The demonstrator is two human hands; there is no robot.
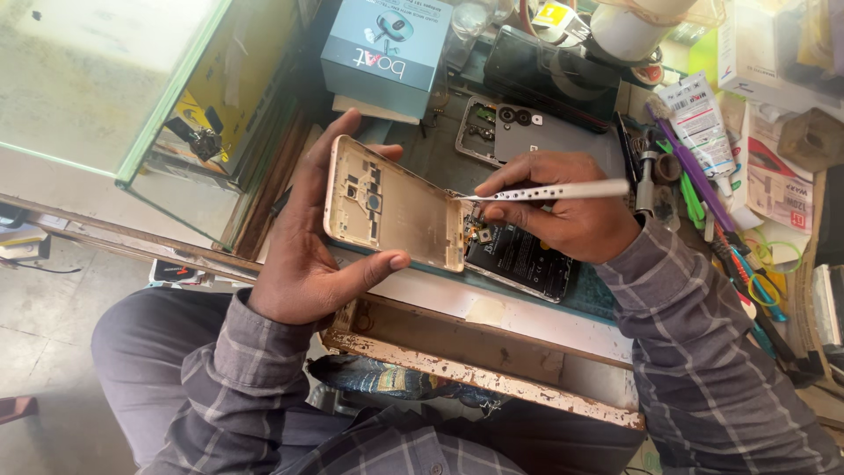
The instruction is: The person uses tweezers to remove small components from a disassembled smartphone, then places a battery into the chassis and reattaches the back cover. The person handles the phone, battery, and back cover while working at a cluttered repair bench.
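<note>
Left hand (308, 251) grips the gold back cover (391, 204) of an opened phone: thumb pressed along its lower edge, fingers curled behind the upper edge, cover tilted up with its inner side showing. The cover is hinged open beside the phone body (520, 255), which lies flat on the worn workbench (492, 347) just right of it, battery and circuit parts exposed.

Right hand (563, 207) pinches white tweezers (549, 190) between thumb and forefinger, other fingers folded under. The tweezer tip rests at the seam where cover meets phone body; the hand itself hides much of the body's upper part.

Around the phone body:
- Behind it, a second grey phone back (527, 130) with camera holes, flat on the bench.
- Further behind, a teal product box (387, 48) on a stack, and a dark phone (549, 66) beside it.
- To the right, a clutter of tools: purple stick (694, 180), green-handled pieces, small packets.
- To the left, a glass display case (132, 97).
- Near edge of the bench is chipped and rusty; the person's checked sleeves and grey trousers lie below it.
</note>
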